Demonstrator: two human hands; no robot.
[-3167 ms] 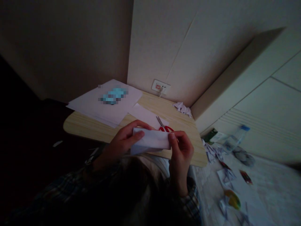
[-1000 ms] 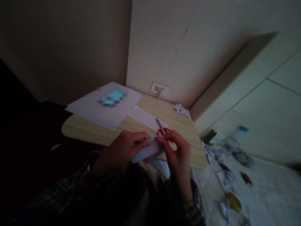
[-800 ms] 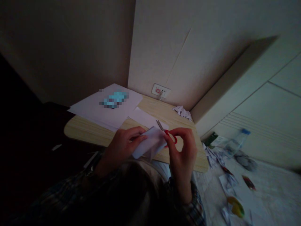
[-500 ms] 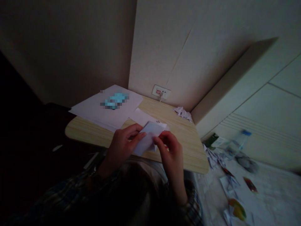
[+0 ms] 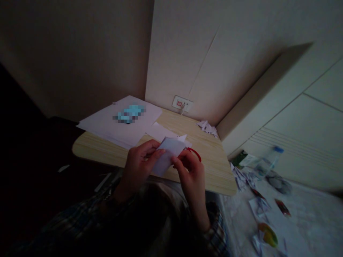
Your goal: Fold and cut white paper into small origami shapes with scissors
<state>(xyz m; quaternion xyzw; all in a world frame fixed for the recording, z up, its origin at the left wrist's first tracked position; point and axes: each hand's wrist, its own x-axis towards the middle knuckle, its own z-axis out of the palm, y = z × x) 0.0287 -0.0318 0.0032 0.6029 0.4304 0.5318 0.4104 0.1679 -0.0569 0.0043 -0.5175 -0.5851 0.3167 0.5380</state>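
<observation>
Folded paper (image 5: 168,157) held just above the near table (image 5: 211,171) edge | loose sheets (image 5: 107,125) lie behind | your left hand (image 5: 139,166) and right hand (image 5: 189,173) pinch its opposite ends, fingers clamped, likely steadying a crease | red scissors (image 5: 197,154) rest behind your right hand.

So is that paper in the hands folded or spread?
Folded: the paper shows a second layer's corner behind, pinched between left hand and right hand.

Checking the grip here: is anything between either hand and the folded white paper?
Nothing visible. The left hand and right hand both pinch the folded paper directly; the red scissors handle shows just beyond the right hand, not between.
</observation>
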